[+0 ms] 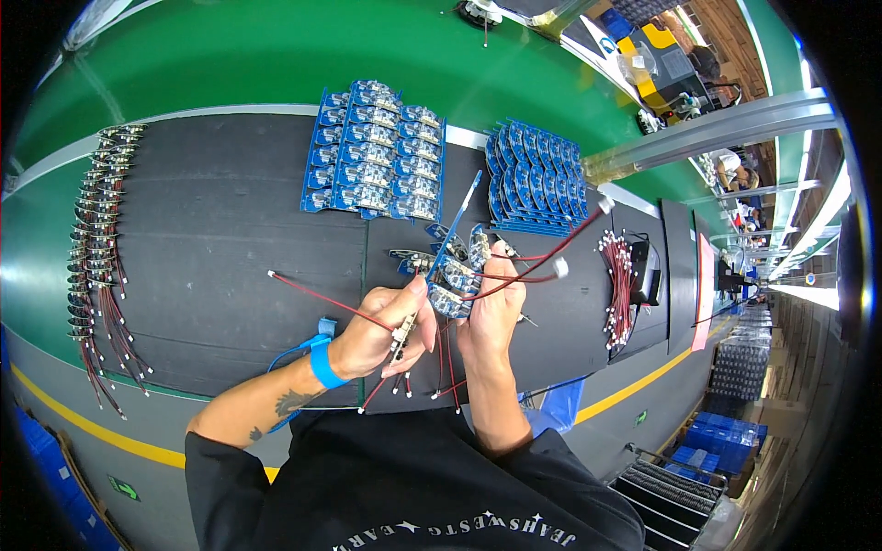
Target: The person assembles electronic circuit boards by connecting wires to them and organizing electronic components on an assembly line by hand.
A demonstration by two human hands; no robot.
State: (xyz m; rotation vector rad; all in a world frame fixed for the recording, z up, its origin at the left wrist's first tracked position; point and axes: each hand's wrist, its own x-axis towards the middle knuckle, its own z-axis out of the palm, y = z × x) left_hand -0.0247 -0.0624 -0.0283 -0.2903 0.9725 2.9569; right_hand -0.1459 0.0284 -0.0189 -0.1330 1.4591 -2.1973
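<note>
Well left of the large blue panel stack (372, 151), wired boards (96, 220) lay overlapped in a long row. On the wearer's side of that stack, the left hand (386, 331) was clamped on a small wired board (402, 336). Below the stack's right edge, the right hand (493, 308) was closed around a board cluster (450, 301), its leads trailing rightward. The step in hand was probably handling boards with leads attached; the next move seemed to call for a steady right-hand hold and untangled leads. Right of the stack stood a smaller board stack (537, 179), then a cable bundle (620, 289). The boards hid some right fingers; whether the narrow blue strip (466, 204) joined the cluster could not be told.
</note>
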